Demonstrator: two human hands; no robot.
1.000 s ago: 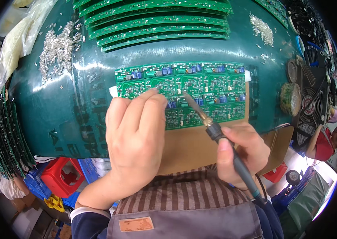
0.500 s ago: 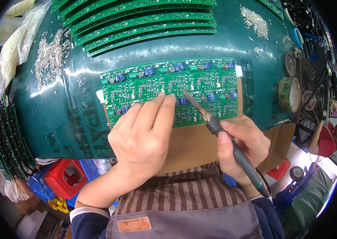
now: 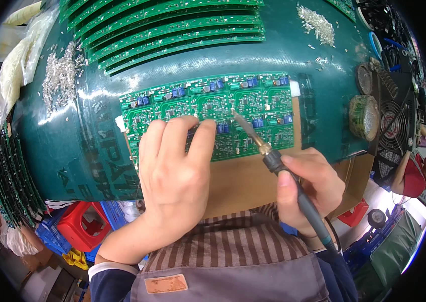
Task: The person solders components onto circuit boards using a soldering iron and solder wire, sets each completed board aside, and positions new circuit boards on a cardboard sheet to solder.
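Gripping a soldering iron (image 3: 306,206) in closed fingers, the right hand (image 3: 321,183) slants it over a green circuit board (image 3: 210,107) on brown cardboard (image 3: 238,186); the left hand (image 3: 175,173) bends slightly parted fingers across the board, their hold hard to tell. Stacked boards (image 3: 178,38) lie beyond.

The glossy dark-green table (image 3: 328,121) is brightly lit, and white glare is streaked from its left edge across its middle. Dark shadow is cast beneath the stacked long green circuit boards (image 3: 178,39) at its far edge. Beyond its near right corner, the pale floor (image 3: 384,196) is washed out. Straight edges are bowed, and the view's rim is blackened.
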